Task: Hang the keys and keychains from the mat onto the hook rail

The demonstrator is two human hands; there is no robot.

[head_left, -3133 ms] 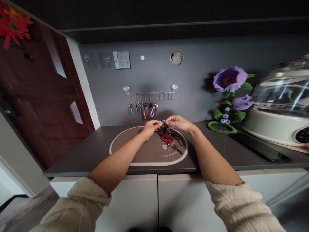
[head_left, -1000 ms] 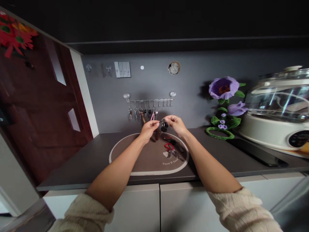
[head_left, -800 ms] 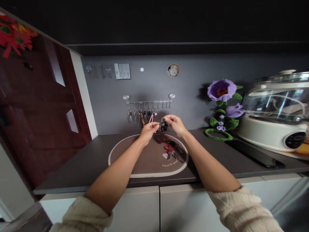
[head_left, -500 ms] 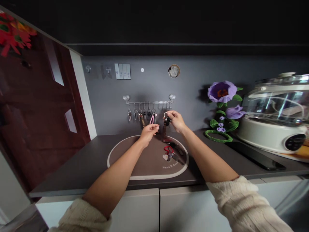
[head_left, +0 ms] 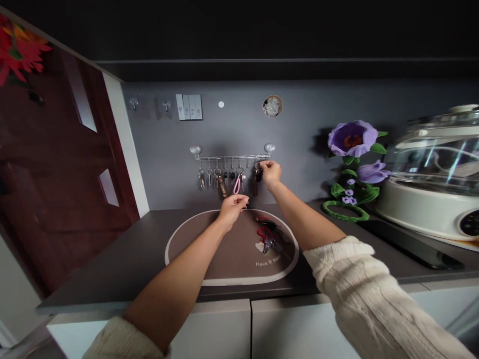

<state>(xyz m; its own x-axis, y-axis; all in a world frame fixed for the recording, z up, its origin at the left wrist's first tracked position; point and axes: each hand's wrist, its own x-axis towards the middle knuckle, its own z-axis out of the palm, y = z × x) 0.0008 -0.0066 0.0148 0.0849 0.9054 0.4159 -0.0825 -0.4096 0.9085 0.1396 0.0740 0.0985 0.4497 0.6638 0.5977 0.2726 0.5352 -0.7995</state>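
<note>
My right hand [head_left: 271, 174] is up at the right end of the hook rail [head_left: 232, 158], fingers closed on a bunch of keys [head_left: 258, 174] with a dark brown strap dangling below. Its ring is level with the hooks; whether a hook bears it I cannot tell. Lower and to the left, my left hand [head_left: 231, 208] hovers over the back of the mat, thumb and fingertips pinched together; anything between them is too small to make out. Just above it hangs a pink loop [head_left: 237, 186] with keys. A red key holder with keys [head_left: 266, 239] lies on the brown mat [head_left: 209, 249].
Several other key bunches, one with a brown strap [head_left: 222, 188], hang along the rail's left part. To the right stand a purple fabric flower [head_left: 353, 139], a black phone-like slab [head_left: 411, 244] and a white appliance [head_left: 422, 204]. A dark cabinet [head_left: 239, 35] overhangs the counter.
My right hand has lifted the keys from just above the mat up to the rail's hooks. The left hand stays nearly in place, slightly lower. The view has shifted slightly.
</note>
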